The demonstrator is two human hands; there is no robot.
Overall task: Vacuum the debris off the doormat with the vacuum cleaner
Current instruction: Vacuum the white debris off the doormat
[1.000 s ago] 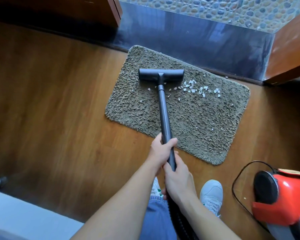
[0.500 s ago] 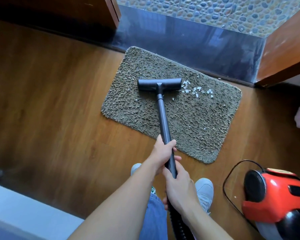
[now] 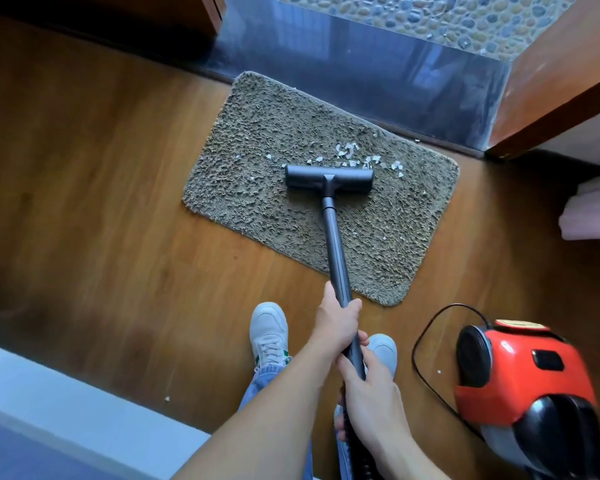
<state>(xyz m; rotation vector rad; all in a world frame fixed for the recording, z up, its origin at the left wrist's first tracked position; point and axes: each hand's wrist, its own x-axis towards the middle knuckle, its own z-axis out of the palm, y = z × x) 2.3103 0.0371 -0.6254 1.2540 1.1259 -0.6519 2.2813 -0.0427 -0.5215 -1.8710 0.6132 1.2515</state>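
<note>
A shaggy olive-brown rectangular doormat (image 3: 257, 133) is lying at an angle on the brown wooden plank floor (image 3: 101, 202), its far edge running just beside a dark glossy threshold step (image 3: 378, 64). A scatter of small white debris chips (image 3: 352, 155) is sitting on the far right part of the mat, and a few stray chips are lying further right and nearer on the pile. The wide dark grey vacuum floor head (image 3: 329, 176) is resting flat on the mat, with its far edge touching the nearest chips. The dark grey metal wand (image 3: 335, 244) is slanting back from it over the mat's near edge.

The left hand (image 3: 336, 323) is gripping the wand higher up, fingers curled round the tube. The right hand (image 3: 371, 386) is gripping it just below, also wrapped round it, where the black ribbed hose (image 3: 352, 455) is joining on. The two hands are sitting almost touching each other.

The red and black canister body of the vacuum cleaner (image 3: 520, 372) is standing on the floor to the right, near the mat's near corner, with a thin black cord (image 3: 426, 327) looping beside it. Two white sneakers (image 3: 269, 327) are standing on the floor just short of the mat, below blue jeans (image 3: 267, 379). Two tiny white flecks are lying on the bare floor.
</note>
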